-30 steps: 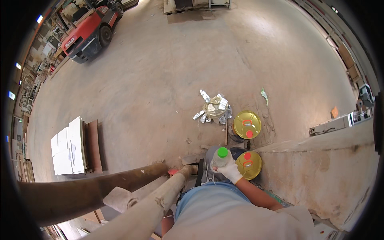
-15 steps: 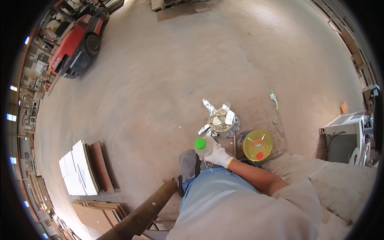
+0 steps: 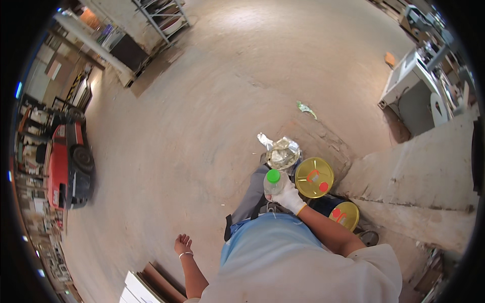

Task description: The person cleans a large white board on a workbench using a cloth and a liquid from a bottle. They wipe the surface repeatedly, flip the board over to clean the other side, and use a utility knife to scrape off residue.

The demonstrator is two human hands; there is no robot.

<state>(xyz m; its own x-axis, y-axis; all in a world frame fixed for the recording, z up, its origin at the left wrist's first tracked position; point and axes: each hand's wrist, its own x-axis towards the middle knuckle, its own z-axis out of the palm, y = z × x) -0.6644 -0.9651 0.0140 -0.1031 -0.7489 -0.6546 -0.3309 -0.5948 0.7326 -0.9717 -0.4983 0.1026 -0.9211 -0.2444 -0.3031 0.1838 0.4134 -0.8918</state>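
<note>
The left hand [image 3: 183,244], bare with a bracelet on the wrist, now hangs loose and released beside the body; half a second ago it was out of view. The right hand [image 3: 289,194], in a white glove, is still grasping the clear bottle [image 3: 273,183] with green cap in front of the blue shirt. Just beyond stand two yellow-lidded drums [image 3: 313,177] and a foil-covered bucket [image 3: 282,153]. The wooden pole seen earlier is gone, and the red forklift [image 3: 67,165] has shifted to the far left
</note>
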